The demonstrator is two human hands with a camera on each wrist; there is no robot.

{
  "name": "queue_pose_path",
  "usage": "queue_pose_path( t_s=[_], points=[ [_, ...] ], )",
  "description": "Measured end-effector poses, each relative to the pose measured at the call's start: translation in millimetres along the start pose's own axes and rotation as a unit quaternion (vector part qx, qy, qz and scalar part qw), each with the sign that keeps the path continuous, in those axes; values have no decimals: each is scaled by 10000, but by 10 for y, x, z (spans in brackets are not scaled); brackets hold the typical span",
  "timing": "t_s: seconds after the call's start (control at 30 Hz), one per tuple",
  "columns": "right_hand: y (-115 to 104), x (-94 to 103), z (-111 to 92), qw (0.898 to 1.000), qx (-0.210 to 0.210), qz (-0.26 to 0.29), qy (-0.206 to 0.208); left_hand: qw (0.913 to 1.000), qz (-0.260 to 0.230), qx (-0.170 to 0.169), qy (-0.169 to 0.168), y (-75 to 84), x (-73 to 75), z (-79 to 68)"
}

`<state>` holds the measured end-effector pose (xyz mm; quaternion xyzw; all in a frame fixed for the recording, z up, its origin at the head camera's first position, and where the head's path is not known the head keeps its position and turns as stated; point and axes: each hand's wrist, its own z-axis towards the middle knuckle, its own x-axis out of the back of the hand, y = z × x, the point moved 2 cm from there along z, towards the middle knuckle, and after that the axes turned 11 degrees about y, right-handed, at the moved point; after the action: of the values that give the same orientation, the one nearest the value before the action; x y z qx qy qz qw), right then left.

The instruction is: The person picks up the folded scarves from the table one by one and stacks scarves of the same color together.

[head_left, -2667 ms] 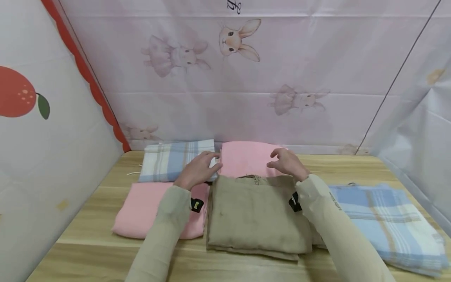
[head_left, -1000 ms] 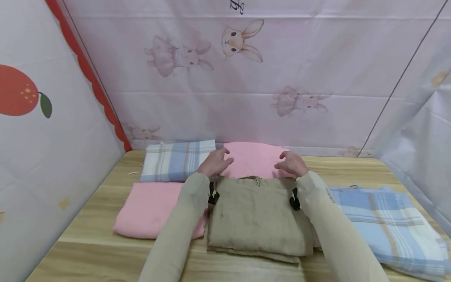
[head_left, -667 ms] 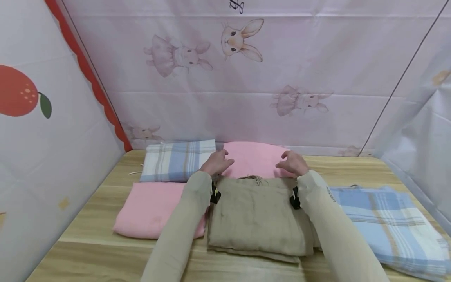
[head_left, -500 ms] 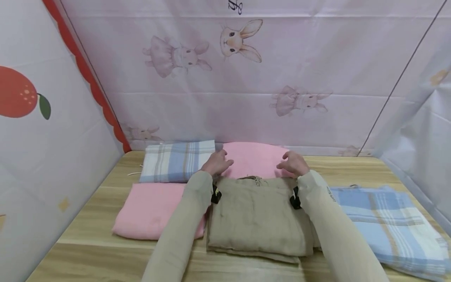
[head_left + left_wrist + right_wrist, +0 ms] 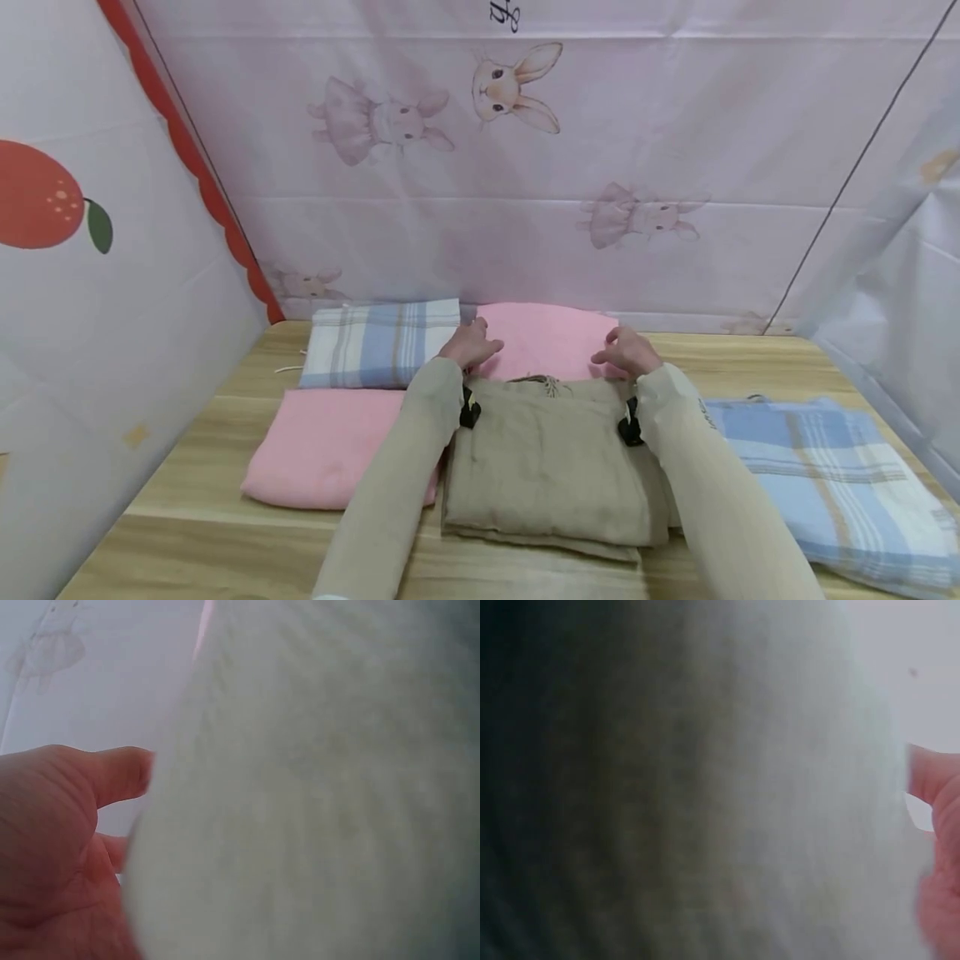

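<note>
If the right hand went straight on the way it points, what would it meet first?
Most likely the far pink cloth, whose right edge lies by the right hand; whether they already touch is unclear.

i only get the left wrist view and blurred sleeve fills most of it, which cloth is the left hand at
Observer: The head view shows the left hand at the left edge of the far pink folded cloth.
Operator: ok and the other hand, no sign of it on my side
Observer: The right hand is at the right edge of that same cloth, facing the left one across it.
Operator: got it, what's just in front of that cloth, toward the head camera
Observer: A brown folded cloth, lying between the two forearms.
</note>
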<state>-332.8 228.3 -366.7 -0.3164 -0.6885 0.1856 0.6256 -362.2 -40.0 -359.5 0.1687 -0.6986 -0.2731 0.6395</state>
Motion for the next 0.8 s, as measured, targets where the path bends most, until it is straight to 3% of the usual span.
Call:
queue_pose_path(
  t_s=[0.33, 0.63, 0.8],
  points=[
    [35, -11, 20, 9999, 8, 87, -139, 9998, -155, -43, -81, -44, -128, 102],
    [45, 3, 33, 9991, -36, 354, -212, 9982, -578, 129, -107, -11, -126, 113],
    [39, -83, 30, 9964, -35, 782, -330, 9932, -1138, 133, -224, -188, -194, 132]
  ],
)
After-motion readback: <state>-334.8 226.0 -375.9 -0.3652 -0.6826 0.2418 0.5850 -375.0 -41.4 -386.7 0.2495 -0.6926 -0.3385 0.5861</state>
